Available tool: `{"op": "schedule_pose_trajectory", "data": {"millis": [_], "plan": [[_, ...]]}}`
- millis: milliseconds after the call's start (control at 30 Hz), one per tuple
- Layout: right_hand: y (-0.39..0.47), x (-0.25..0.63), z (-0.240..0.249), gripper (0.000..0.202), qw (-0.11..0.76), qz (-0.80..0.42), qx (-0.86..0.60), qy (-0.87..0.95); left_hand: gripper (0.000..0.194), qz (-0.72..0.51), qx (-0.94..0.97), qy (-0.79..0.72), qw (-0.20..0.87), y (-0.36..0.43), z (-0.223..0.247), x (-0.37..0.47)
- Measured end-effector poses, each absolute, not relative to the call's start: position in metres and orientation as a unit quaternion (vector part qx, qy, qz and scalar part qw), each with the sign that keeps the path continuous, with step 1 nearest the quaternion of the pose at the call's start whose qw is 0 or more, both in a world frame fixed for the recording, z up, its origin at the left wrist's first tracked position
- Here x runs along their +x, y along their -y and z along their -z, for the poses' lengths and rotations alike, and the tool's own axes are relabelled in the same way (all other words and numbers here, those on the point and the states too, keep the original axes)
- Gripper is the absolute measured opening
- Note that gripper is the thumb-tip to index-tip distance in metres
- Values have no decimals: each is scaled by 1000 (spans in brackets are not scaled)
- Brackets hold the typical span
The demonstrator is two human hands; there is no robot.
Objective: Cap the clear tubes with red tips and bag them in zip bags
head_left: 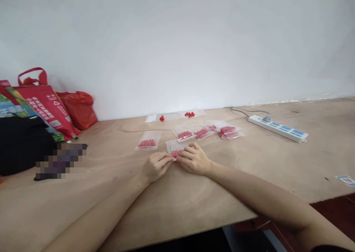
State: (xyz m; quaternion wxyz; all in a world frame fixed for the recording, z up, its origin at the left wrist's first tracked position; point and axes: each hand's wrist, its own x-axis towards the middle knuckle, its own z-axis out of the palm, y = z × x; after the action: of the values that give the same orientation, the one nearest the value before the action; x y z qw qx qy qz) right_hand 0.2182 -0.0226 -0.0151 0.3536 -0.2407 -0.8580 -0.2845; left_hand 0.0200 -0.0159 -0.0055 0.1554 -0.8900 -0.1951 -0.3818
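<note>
A clear zip bag [174, 146] with red-capped sticks in it lies near the table's front, its red ends toward me. My left hand [157, 166] pinches the bag's near edge at its left corner. Against the same edge, my right hand [194, 159] is closed on the right side, its fingers covering part of the red ends. Just left lies another filled zip bag [148, 140]. Beyond my right hand, filled bags [203, 133] overlap in a row, with a stack of bags [227, 130] at its right end.
Small red pieces [189, 114] and a red piece [162, 118] lie by the wall. A white power strip [277, 128] with a plugged-in cord is at right. Red bags [80, 109], a black cloth item [24, 145] and a blurred-out object [62, 161] occupy the left of the wooden table [111, 200].
</note>
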Motion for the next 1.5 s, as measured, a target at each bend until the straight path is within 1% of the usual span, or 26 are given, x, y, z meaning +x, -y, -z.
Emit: {"op": "schedule_pose_trajectory", "data": {"millis": [167, 333, 533, 900, 1033, 1133, 1233, 1333, 1367, 1433, 1500], "plan": [[21, 209, 17, 21, 353, 307, -241, 851, 14, 377, -895, 184, 155, 16, 5, 24], [21, 212, 17, 25, 335, 336, -227, 851, 15, 382, -891, 172, 176, 18, 2, 26], [24, 213, 15, 21, 337, 344, -249, 840, 15, 390, -886, 174, 180, 19, 0, 24], [16, 238, 15, 23, 323, 358, -298, 824, 14, 400, -880, 194, 166, 15, -1, 11], [16, 244, 15, 27, 315, 339, -322, 826, 14, 400, -881, 200, 152, 15, -3, 6], [15, 244, 16, 28, 320, 314, -323, 833, 15, 373, -895, 204, 138, 18, -8, 6], [17, 240, 14, 24, 334, 279, -311, 845, 8, 338, -904, 220, 142, 24, -10, 11], [23, 231, 12, 21, 349, 242, -301, 854, 31, 295, -908, 253, 158, 27, -5, 20], [25, 227, 12, 21, 351, 229, -293, 859, 31, 280, -909, 262, 164, 27, -2, 23], [26, 223, 13, 20, 352, 199, -277, 872, 22, 264, -906, 281, 174, 26, 4, 24], [24, 224, 14, 17, 350, 167, -271, 881, 23, 270, -898, 298, 181, 23, 5, 21]]}}
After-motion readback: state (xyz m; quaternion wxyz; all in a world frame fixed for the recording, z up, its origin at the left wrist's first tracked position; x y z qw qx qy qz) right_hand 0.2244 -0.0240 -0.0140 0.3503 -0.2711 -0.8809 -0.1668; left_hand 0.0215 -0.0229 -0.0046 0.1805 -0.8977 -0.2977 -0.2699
